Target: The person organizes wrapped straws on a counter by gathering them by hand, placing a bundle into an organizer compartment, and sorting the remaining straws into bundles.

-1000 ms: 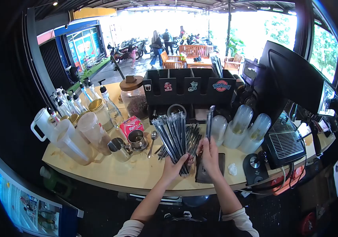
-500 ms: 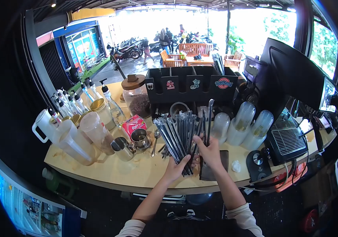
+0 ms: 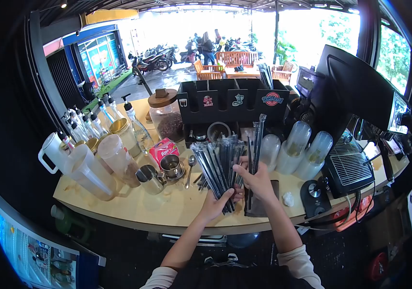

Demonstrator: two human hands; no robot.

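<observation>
My left hand is wrapped round the lower part of a thick bundle of black straws in clear wrappers, fanning out at the top. Close by on the right, my right hand grips a few more wrapped black straws, held upright and standing higher than the bundle. Its fingertips are near the bundle's right side; whether they touch it I cannot tell. Loose straws lie on the counter behind my left hand. Beneath my right hand is a dark mat.
A black compartment box stands at the back. On the left are a steel pitcher, a metal cup, a spoon, a pink box and several jugs and bottles. Clear cup stacks and a black machine stand right.
My right hand has shifted slightly up and right with its straws, which now stand higher and apart from the bundle. My left hand has barely moved. A person walking outside has left the spot.
</observation>
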